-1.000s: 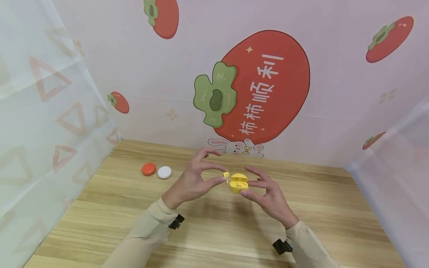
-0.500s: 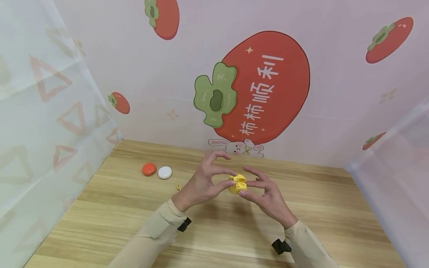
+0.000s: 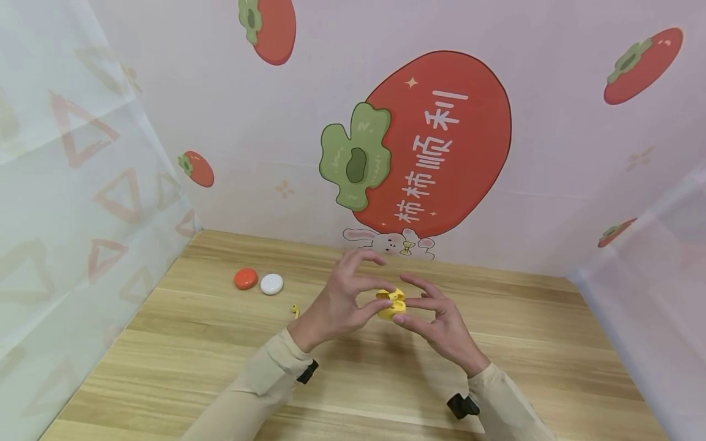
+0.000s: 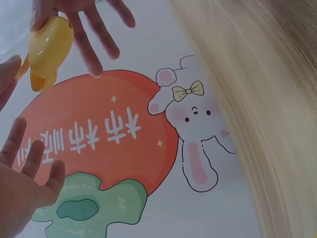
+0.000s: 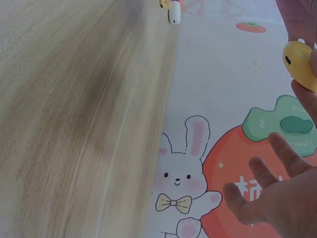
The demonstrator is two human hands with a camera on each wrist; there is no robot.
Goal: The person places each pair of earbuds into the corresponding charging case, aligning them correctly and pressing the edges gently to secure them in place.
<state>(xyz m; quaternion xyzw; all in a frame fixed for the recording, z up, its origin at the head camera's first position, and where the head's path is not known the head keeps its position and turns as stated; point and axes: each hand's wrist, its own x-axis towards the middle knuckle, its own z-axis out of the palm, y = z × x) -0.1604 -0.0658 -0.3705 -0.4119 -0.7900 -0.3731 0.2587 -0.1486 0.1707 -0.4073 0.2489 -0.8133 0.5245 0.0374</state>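
Note:
In the head view, a yellow earbud case [image 3: 390, 314] with its lid up is held above the table by my right hand [image 3: 447, 327], thumb in front and fingers at its side. My left hand [image 3: 344, 300] pinches a small yellow earbud [image 3: 393, 296] between thumb and index finger, at the case's opening. Fingers partly hide it, so how far it sits inside I cannot tell. The left wrist view shows the case [image 4: 51, 47] with the earbud's yellow stem [image 4: 23, 67] beside it. In the right wrist view, the case [image 5: 297, 62] shows its rounded underside.
Another yellow earbud [image 3: 295, 310] lies on the wooden table [image 3: 193, 349], left of my left wrist. Farther back are a red rounded case [image 3: 246, 278] and a white one [image 3: 271, 284]. Printed cloth walls [image 3: 551, 153] bound the table at the back and sides.
My left hand has moved right, bringing the earbud from beside the case to its opening. The second earbud on the table has come into sight. The right hand stays almost still.

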